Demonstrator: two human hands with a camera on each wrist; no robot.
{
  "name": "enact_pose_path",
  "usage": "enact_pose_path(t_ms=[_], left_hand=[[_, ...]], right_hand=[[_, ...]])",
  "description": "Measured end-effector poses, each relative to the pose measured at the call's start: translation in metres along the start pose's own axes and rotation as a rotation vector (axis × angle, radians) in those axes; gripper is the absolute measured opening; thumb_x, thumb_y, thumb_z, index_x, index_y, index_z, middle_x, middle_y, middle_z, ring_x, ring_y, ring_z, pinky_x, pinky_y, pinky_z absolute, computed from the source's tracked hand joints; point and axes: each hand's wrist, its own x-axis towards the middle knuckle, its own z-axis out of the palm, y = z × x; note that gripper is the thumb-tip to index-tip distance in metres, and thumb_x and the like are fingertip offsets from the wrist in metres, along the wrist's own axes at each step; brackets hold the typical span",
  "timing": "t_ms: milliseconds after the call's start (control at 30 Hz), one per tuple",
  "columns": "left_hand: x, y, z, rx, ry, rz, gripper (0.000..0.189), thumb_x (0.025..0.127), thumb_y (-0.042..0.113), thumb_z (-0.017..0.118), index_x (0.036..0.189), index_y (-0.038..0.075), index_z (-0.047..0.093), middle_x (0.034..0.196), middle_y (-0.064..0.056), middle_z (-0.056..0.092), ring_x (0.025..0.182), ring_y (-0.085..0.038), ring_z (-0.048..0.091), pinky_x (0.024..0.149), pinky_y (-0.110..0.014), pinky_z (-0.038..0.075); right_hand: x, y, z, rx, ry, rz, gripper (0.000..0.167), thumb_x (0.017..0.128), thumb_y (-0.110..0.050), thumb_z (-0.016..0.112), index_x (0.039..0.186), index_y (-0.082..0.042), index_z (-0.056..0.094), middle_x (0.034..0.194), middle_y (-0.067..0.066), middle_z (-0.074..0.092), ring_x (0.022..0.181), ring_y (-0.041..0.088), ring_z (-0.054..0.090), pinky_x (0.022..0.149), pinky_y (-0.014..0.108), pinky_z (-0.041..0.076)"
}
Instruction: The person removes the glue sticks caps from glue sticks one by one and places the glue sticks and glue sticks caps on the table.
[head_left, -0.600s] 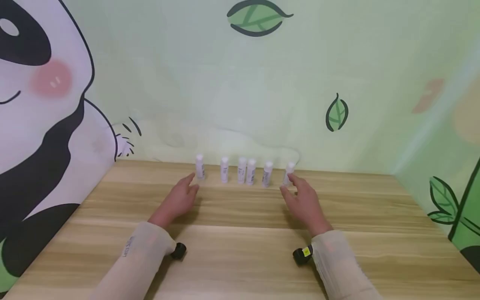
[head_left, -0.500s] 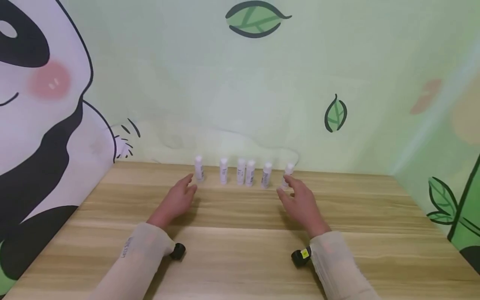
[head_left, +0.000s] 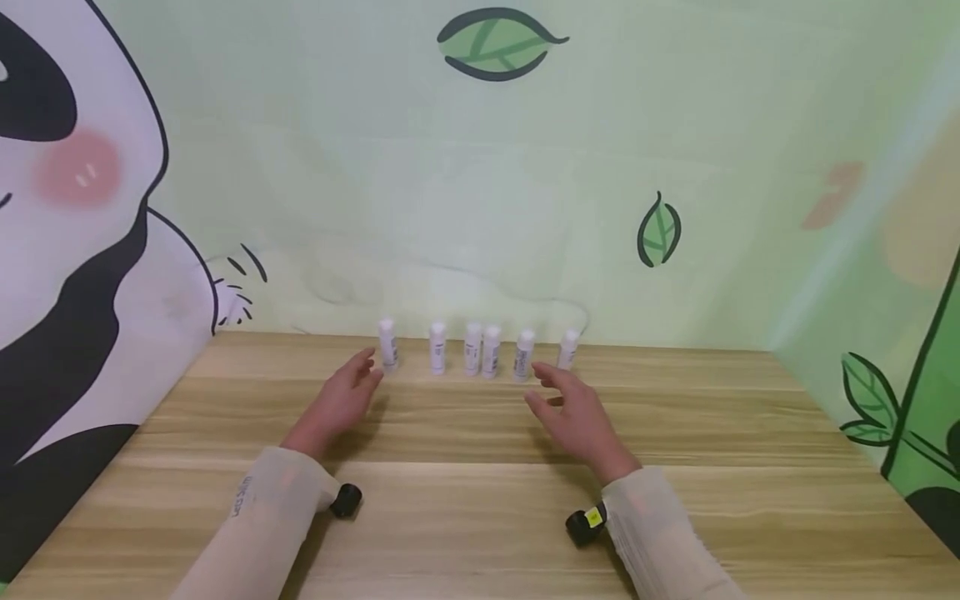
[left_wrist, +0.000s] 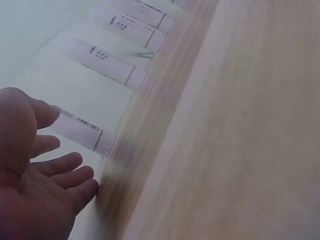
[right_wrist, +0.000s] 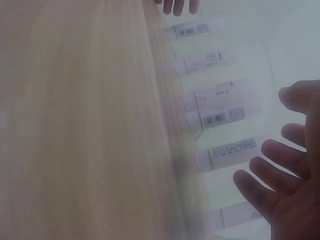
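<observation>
Several white glue sticks stand upright in a row near the back of the table. At the row's left end, the leftmost glue stick (head_left: 387,346) is just beyond the fingertips of my left hand (head_left: 332,403). My right hand (head_left: 576,417) has its fingers spread just in front of the row's right side. Its index fingertip is between the rightmost glue stick (head_left: 567,348) and its neighbour (head_left: 523,357), whose printed label shows in the right wrist view. In the left wrist view, that hand's palm (left_wrist: 42,200) faces the row. Neither hand holds anything.
Two glue sticks in the middle, the left one (head_left: 472,348) and the right one (head_left: 491,352), stand close together. Another glue stick (head_left: 437,348) is to their left. Behind the wooden table (head_left: 450,517) rises a green printed backdrop (head_left: 360,167) with a panda and leaves.
My right hand has shifted left from in front of the rightmost glue stick towards its neighbour. My left hand stays beside the leftmost one. The head view has turned slightly right.
</observation>
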Motion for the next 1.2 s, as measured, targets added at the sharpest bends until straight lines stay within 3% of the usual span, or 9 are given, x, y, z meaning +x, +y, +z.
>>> enact_pose_path(t_ms=[200,500,933,1200], left_hand=[[0.008,-0.002,0.000,-0.040,-0.024,-0.033,0.062,0.104,0.036,0.039,0.155,0.009,0.016,0.156,-0.023,0.027,0.142,-0.040,0.033,0.114,-0.055,0.028],[0.020,-0.002,0.004,-0.077,-0.003,0.001,0.061,0.104,0.030,0.042,0.154,0.006,0.018,0.152,-0.028,0.032,0.140,-0.042,0.035,0.113,-0.055,0.031],[0.042,-0.002,0.005,-0.127,0.041,0.001,0.055,0.102,0.026,0.048,0.149,0.003,0.030,0.148,-0.021,0.042,0.139,-0.035,0.037,0.114,-0.053,0.030],[0.048,-0.003,0.007,-0.131,0.066,0.007,0.050,0.102,0.021,0.048,0.144,-0.001,0.036,0.146,-0.023,0.045,0.137,-0.036,0.041,0.114,-0.051,0.031]], right_hand=[[0.000,-0.003,0.005,0.022,-0.025,0.017,0.049,0.096,-0.026,0.061,0.139,-0.006,0.049,0.139,0.013,0.055,0.121,0.031,0.057,0.090,0.040,0.055],[-0.002,-0.006,0.009,0.058,-0.048,0.011,0.049,0.095,-0.026,0.062,0.139,-0.009,0.049,0.139,0.014,0.055,0.123,0.029,0.057,0.092,0.039,0.054],[-0.002,-0.012,0.015,0.115,-0.055,-0.065,0.047,0.095,-0.022,0.063,0.137,-0.007,0.051,0.136,0.018,0.056,0.120,0.032,0.058,0.091,0.043,0.055],[-0.002,-0.016,0.016,0.095,-0.076,-0.035,0.049,0.095,-0.024,0.063,0.140,-0.012,0.049,0.137,0.015,0.056,0.122,0.027,0.057,0.093,0.041,0.054]])
